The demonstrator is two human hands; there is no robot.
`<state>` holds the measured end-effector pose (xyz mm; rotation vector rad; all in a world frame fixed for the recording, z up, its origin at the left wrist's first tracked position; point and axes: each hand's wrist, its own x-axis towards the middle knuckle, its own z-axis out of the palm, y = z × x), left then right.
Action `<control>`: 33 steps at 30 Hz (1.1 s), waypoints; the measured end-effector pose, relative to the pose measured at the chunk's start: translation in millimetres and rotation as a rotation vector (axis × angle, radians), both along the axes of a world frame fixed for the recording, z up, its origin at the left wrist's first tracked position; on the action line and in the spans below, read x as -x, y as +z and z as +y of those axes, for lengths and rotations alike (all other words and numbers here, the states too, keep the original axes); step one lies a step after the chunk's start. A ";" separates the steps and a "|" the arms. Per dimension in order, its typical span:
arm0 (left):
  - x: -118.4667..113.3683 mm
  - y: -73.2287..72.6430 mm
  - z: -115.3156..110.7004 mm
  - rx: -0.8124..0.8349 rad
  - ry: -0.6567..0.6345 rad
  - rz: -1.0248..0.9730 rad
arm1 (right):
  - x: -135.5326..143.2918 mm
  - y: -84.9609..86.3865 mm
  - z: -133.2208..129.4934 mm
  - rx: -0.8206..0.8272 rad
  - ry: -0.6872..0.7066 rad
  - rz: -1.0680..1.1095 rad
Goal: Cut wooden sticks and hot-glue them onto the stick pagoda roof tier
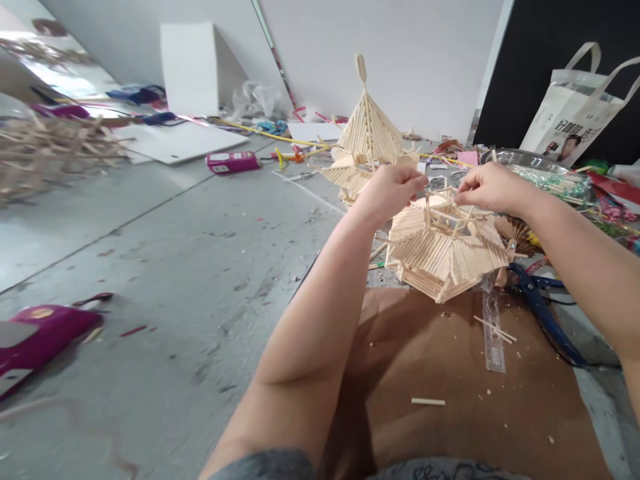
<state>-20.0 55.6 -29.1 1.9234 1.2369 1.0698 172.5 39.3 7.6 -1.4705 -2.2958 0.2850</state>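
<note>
A roof-shaped model of thin wooden sticks [450, 257] stands in front of me, its top an open frame of short uprights and crossbars. At the far left side of that frame is my left hand [397, 187], its fingers pressed together. My right hand [493, 187] pinches at the frame's far right side. Whatever is between the fingertips of either hand is too small to make out. Just behind my left hand rises a second stick model [369, 130], with a pointed roof and a tall finial, partly hidden by the hand.
Brown paper [425, 347] lies under the near model, with a clear ruler [494, 333] and loose sticks. Blue-handled pliers [545, 317] are at right. Purple tools [47, 340] lie on the grey floor. A white bag [565, 120] and metal bowl [520, 160] stand back right.
</note>
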 end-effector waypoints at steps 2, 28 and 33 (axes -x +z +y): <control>-2.5 -4.3 -2.4 0.037 0.013 -0.062 | 3.2 0.3 -0.2 0.016 -0.019 -0.010; 4.7 -15.7 -2.3 0.258 -0.157 -0.370 | 8.0 -4.6 8.8 0.176 -0.067 0.176; 3.1 -14.6 -3.9 0.260 -0.161 -0.398 | 12.0 -1.6 6.1 0.180 -0.086 0.155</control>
